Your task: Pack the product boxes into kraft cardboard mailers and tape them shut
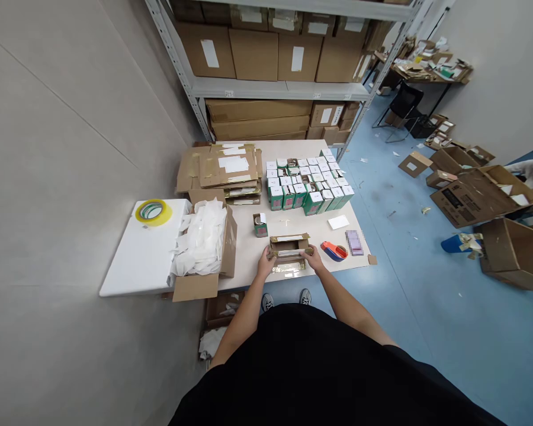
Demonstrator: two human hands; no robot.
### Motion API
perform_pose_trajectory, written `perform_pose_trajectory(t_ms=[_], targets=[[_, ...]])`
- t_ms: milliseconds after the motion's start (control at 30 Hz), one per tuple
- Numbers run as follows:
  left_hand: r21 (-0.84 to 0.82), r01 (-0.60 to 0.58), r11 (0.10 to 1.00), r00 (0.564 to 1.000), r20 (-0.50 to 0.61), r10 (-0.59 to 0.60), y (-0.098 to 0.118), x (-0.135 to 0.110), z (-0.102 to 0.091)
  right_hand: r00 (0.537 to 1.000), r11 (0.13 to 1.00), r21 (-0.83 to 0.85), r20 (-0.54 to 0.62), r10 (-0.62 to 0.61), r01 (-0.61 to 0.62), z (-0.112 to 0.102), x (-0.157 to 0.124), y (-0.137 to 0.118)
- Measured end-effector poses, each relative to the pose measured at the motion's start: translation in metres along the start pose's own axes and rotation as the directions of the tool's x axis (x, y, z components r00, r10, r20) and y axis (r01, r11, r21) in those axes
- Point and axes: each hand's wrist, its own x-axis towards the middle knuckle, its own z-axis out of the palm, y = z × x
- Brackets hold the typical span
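Observation:
A small open cardboard box [288, 244], with tape on its flaps, sits at the front edge of the table. My left hand [265, 262] grips its left side and my right hand [312, 258] grips its right side. The box looks hollow from above. Just behind it stands a single green and white carton [260, 225] with its top open. To the right of my right hand lies an orange and blue tape dispenser [334, 251]. Farther back, rows of green and white cartons [313, 202] stand close together.
Flattened cardboard [208, 168] is stacked at the back left. A carton of white packing material [202, 236] stands beside a white surface [133, 260] with a yellow tape roll [153, 212]. Shelving [266, 89] rises behind the table. Boxes [471, 195] lie on the floor at right, near another person.

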Motion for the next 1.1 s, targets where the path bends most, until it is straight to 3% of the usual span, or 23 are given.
perform_pose_trajectory(t_ms=[167, 300, 400, 500, 633, 767, 900, 1000, 1100], targets=[[0.145, 0.015, 0.989, 0.996, -0.09, -0.002, 0.007, -0.004, 0.004, 0.985, 0.986, -0.137, -0.158, 0.069, -0.091, 0.003, 0.005, -0.006], [0.201, -0.065, 0.978, 0.991, -0.1, 0.086, 0.017, -0.008, 0.004, 0.987, 0.966, -0.238, -0.147, 0.067, -0.101, 0.002, 0.003, -0.014], [0.294, -0.172, 0.94, 0.981, -0.033, 0.189, 0.025, -0.009, 0.002, 0.994, 0.948, -0.32, -0.104, -0.041, 0.006, 0.003, -0.006, -0.021], [0.506, -0.181, 0.843, 0.983, 0.069, 0.17, 0.032, -0.008, -0.001, 0.991, 0.877, -0.466, -0.01, -0.136, 0.116, 0.006, -0.016, -0.029], [0.747, -0.164, 0.644, 0.986, 0.106, 0.128, 0.034, -0.01, -0.005, 0.991, 0.752, -0.65, 0.014, -0.134, 0.111, 0.008, -0.025, -0.036], [0.8, -0.168, 0.576, 0.985, 0.106, 0.139, 0.034, -0.013, -0.007, 0.995, 0.68, -0.726, 0.078, -0.062, 0.1, 0.009, -0.026, -0.038], [0.814, -0.222, 0.536, 0.97, 0.127, 0.208, 0.037, -0.011, -0.003, 0.993, 0.675, -0.73, 0.118, -0.022, 0.102, 0.009, -0.02, -0.038], [0.839, -0.282, 0.466, 0.959, 0.251, 0.13, 0.039, -0.007, 0.001, 0.991, 0.68, -0.726, 0.132, -0.004, 0.1, 0.009, -0.017, -0.038], [0.883, -0.251, 0.396, 0.965, 0.26, 0.033, 0.042, -0.002, 0.003, 0.989, 0.682, -0.724, 0.147, 0.003, 0.106, 0.009, -0.014, -0.038]])
